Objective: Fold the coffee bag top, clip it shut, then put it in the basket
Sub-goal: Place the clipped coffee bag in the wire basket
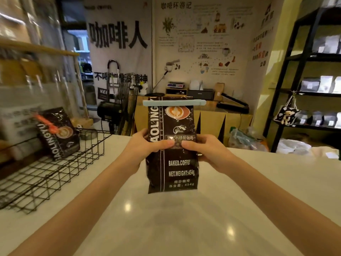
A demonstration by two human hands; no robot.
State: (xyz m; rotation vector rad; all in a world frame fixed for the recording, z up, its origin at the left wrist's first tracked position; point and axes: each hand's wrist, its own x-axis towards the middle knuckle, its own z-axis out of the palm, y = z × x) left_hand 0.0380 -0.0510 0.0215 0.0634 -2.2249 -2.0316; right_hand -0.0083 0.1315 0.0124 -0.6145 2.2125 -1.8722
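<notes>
Both hands, left hand (147, 143) and right hand (204, 146), fingers closed mid-height around clipped coffee bag (172, 163), frame centre. Full, pliable, glossy foil, probably slippery; grip the body, not the clip (174, 103).

Blurred shelving (27, 52) — left edge

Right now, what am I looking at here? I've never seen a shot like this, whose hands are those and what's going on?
This is one picture from a wide-angle camera worn on a person's head, looking forward and down. The left hand and right hand hold a dark coffee bag upright over a pale counter. A light blue clip is already across its folded top. To the left sits a black wire basket with a second bag in it, closed by an orange clip. The held bag is not yet in the basket.
</notes>
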